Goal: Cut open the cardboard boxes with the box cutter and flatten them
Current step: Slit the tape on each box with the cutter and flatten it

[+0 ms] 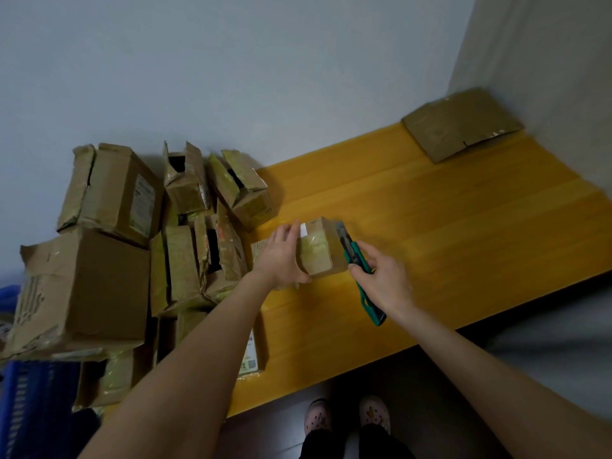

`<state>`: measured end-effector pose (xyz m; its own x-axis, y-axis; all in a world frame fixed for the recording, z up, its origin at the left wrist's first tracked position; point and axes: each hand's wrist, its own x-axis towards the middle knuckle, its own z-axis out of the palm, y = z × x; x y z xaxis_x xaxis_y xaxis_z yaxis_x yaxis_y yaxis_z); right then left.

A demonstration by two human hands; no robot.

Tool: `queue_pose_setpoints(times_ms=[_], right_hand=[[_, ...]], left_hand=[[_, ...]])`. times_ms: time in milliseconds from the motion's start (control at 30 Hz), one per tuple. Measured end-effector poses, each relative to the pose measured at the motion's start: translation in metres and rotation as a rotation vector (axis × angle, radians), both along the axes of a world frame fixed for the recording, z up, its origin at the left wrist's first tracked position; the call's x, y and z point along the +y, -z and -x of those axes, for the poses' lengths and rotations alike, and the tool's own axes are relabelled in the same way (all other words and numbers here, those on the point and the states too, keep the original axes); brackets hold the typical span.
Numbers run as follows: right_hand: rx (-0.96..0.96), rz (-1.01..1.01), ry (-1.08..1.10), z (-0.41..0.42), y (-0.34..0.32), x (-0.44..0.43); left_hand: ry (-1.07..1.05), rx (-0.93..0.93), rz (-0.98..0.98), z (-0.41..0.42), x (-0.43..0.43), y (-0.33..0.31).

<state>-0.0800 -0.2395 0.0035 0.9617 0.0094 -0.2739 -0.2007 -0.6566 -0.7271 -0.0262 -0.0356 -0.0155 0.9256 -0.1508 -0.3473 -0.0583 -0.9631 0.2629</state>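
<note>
Head view, starting nearest: two feet in pale clogs (347, 415) stand at the worktop (463, 226) edge. Above them the right hand (385, 279) is closed round the green box cutter (359, 276), its blade end laid against the right face of a small taped box (319, 248). The left hand (281, 256) clasps that box's left side, fingers over the top, pinning it on the yellow surface. This box looks light and thin-walled, its glossy tape probably slippery, so a flat palm hold away from the blade line seems the safest grip; the walls would likely buckle if squeezed hard. To the left a heap of battered, half-open boxes (109, 233) waits, touching one another, beside a blue crate (29, 405). Farthest off, in the corner, one flattened box (463, 124) lies against the wall
</note>
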Motion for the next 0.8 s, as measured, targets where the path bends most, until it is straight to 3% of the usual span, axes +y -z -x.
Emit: queue_pose_setpoints(times_ms=[467,800], right_hand=[[-0.022,0.475,-0.199,-0.008,-0.014,0.001],[-0.002,0.48,-0.194,-0.009,-0.014,0.001]], left_hand=[[0.007,-0.013,0.003,-0.004,-0.003,0.003],[0.008,-0.026,-0.017,-0.002,-0.002,0.003]])
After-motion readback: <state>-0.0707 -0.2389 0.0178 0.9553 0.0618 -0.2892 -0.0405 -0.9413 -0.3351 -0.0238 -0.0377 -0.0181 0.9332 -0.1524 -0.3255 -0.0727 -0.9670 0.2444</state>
